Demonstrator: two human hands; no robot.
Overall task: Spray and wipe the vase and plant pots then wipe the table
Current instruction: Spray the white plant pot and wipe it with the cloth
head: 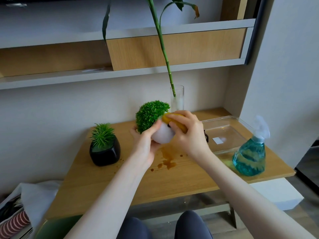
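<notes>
My left hand (pixel 146 140) grips a round white plant pot (pixel 163 135) with a bushy green plant (pixel 150 115), holding it tilted above the wooden table (pixel 120 183). My right hand (pixel 188 131) holds a yellow cloth (pixel 174 121) against the pot's upper side. A black pot (pixel 105 152) with a spiky green plant stands at the table's left. Behind my hands, a clear glass vase (pixel 177 97) with a tall green stalk stands at the back. A spray bottle (pixel 250 154) of blue liquid sits at the right.
Brown spill stains (pixel 168 160) mark the table's middle. A clear plastic tray (pixel 226 133) lies at the right rear. Shelves (pixel 120 73) hang above on the wall. Bags and striped fabric (pixel 15 219) sit on the floor at lower left. My knees show below the table edge.
</notes>
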